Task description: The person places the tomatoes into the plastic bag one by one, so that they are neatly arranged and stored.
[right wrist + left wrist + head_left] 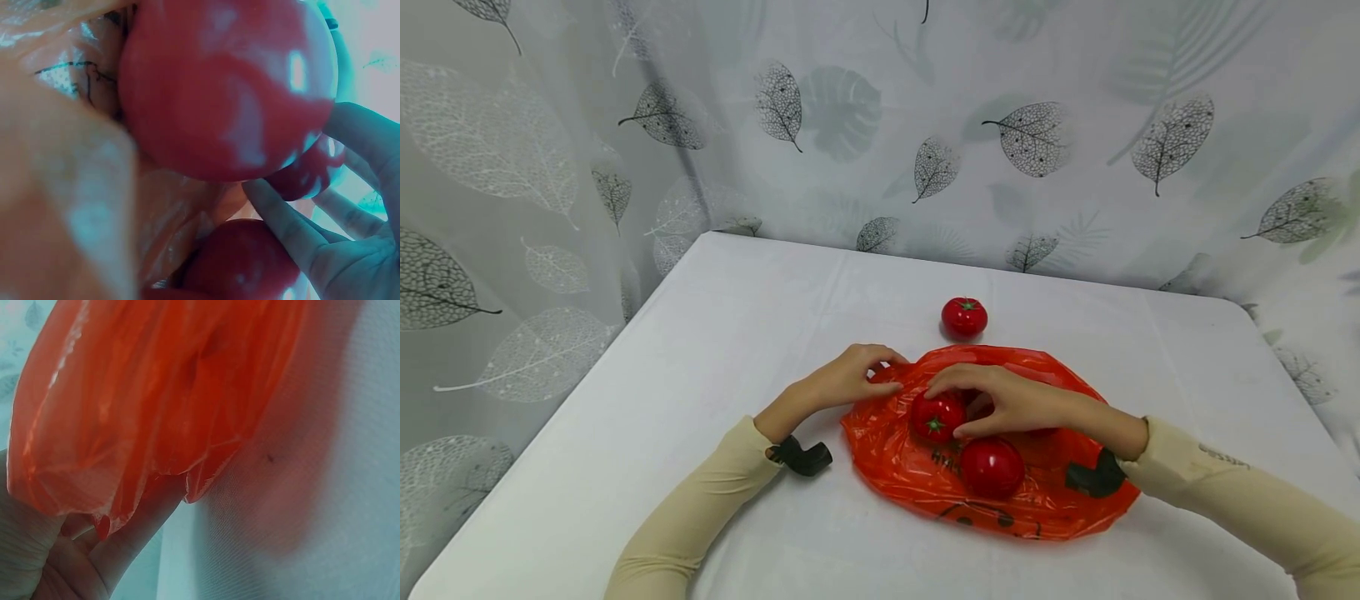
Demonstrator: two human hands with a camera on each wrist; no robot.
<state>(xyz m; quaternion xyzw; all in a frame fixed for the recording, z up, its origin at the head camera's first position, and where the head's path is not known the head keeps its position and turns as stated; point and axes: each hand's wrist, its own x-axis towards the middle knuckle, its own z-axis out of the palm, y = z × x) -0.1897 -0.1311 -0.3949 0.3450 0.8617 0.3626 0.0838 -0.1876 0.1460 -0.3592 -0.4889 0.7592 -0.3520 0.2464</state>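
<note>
A red plastic bag [887, 467] with black print lies flat on the white table. At its left edge my left hand [850, 377] grips the plastic between thumb and fingers; in the left wrist view the bag [162, 412] drapes over the fingers. My right hand [1011, 400] reaches over the bag and holds a red tomato [931, 423] with a green star-shaped top between thumb and fingers. Just below it, nearer the front, another tomato [992, 468] rests on the bag. A further tomato [244, 265] shows beside the right fingers in the right wrist view, mostly covered by the hand from above.
Behind the bag, a lone tomato [964, 318] stands on the white tabletop [760, 317]. A leaf-patterned curtain [865, 117] hangs along the back and left of the table. Dark wrist mounts [805, 457] sit under both sleeves.
</note>
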